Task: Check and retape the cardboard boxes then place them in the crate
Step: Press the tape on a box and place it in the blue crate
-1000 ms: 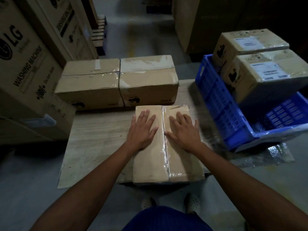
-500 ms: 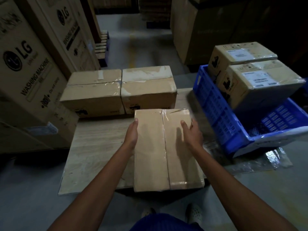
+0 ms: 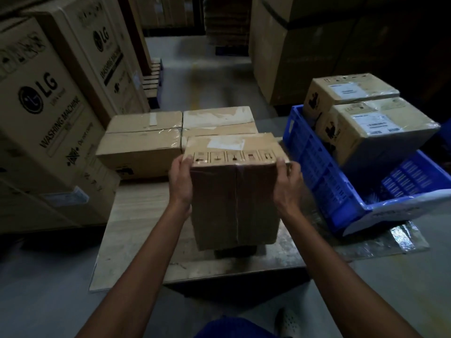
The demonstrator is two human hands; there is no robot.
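Head view, one cardboard box (image 3: 234, 191) tipped up over the worktop (image 3: 136, 215), left grip (image 3: 180, 176) and right grip (image 3: 288, 179) curled round its upper side edges, two boxes (image 3: 144, 140) (image 3: 219, 118) behind, two labelled boxes (image 3: 349, 91) (image 3: 380, 125) in the blue crate (image 3: 314, 162)

Warehouse, dim. Tall washing-machine cartons (image 3: 48, 113) standing on my left, more big plain cartons (image 3: 292, 59) across the aisle, bare concrete floor (image 3: 214, 76) between. A pallet stack (image 3: 152, 79) further back. Blue plastic crate (image 3: 324, 176) beside my work board (image 3: 136, 215).
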